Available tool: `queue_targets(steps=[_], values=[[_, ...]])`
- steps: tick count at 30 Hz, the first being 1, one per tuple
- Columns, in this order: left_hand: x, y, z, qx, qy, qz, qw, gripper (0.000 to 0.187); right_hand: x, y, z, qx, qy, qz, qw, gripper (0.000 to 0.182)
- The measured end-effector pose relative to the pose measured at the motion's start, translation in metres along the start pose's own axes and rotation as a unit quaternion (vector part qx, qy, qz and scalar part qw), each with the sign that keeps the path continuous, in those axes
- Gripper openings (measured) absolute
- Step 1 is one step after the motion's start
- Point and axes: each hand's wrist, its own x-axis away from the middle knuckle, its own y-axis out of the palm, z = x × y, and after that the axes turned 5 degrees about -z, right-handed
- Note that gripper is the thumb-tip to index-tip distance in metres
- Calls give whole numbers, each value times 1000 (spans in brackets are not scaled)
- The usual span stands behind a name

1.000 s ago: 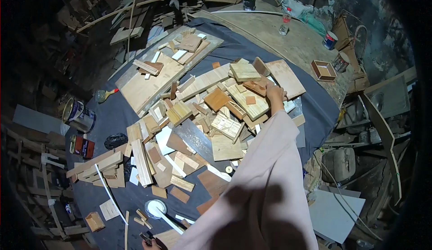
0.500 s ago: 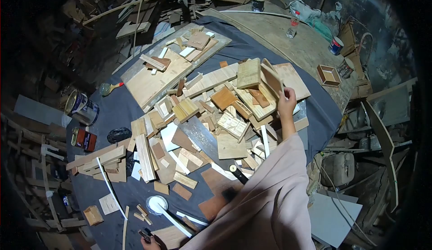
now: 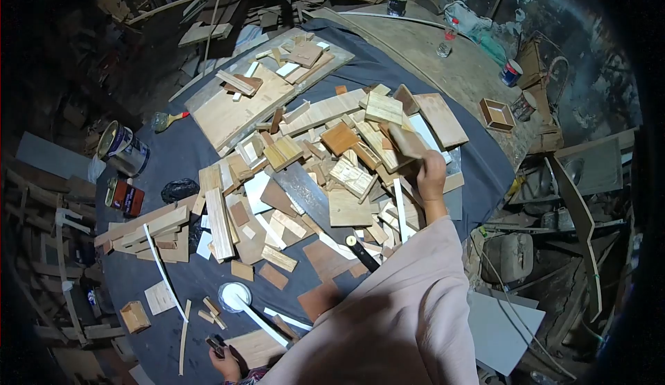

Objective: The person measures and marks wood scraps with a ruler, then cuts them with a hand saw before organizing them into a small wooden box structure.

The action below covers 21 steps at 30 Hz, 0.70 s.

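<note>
Cluttered table (image 3: pixel 173 170): right hand (image 3: pixel 431 175) grips a wood piece (image 3: pixel 405 140) above the scraps.

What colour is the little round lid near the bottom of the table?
White. The small round lid lies on the dark cloth-covered table, seen clearly in the head view.

Left hand (image 3: pixel 225 363) half cut off at bottom edge, its small dark object indistinct.

dim, fisheye-warped, dark vignetted edges
</note>
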Motion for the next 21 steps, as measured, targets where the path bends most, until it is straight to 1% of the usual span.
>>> queue_targets(steps=[1,2,3,4,5,6,8,9,10,11,12,13,14,15,16,17,18,19,20,21], values=[[2,-3,3,-14,-12,-21,1000,30,5,4,5,-60,106,20,992,13],[1,-5,1,-13,-12,-21,1000,30,7,5,6,-60,106,21,992,13],[-1,-5,-4,-10,-26,-21,999,31,8,6,7,-212,240,71,945,15],[-1,-7,-7,-6,-40,-22,999,31,10,7,7,-354,363,119,854,16],[0,-8,-4,-4,-39,-22,999,31,10,6,8,-394,367,147,830,21],[2,-7,-1,12,-36,-25,999,31,12,0,10,-394,365,148,830,21],[2,-8,6,29,-32,-28,999,31,18,-11,10,-494,489,131,707,20],[2,-8,9,32,-30,-38,998,31,18,-15,5,-510,502,167,679,15],[3,-10,7,35,-28,-49,998,31,22,-19,4,-509,501,166,680,15],[-5,-13,-14,40,-24,-63,997,35,28,-22,4,-553,493,165,652,13],[-7,-13,-21,40,-27,-64,997,35,31,-29,-4,-594,484,161,622,11],[-10,-15,-27,51,-31,-82,995,38,34,-39,-12,-594,485,157,622,11],[-11,-18,-29,60,-36,-98,993,41,31,-59,-31,-611,492,142,604,11],[-9,-16,-21,99,-46,-95,989,44,33,-71,-48,-628,500,124,584,12],[-5,-17,-17,135,-57,-89,985,48,50,-75,-42,-622,504,92,592,11],[-18,-21,-49,138,-44,-136,980,47,49,-93,-64,-610,498,87,610,12],[-17,-21,-40,143,-52,-147,977,42,57,-107,-70,-610,488,33,623,14],[-19,-20,-43,155,-59,-141,976,34,67,-117,-82,-623,471,19,624,14],[-16,-26,-25,145,-58,-173,972,29,68,-138,-110,-618,463,-23,635,12],[-22,-29,-39,118,-57,-190,973,27,65,-159,-152,-659,431,-56,614,13]])
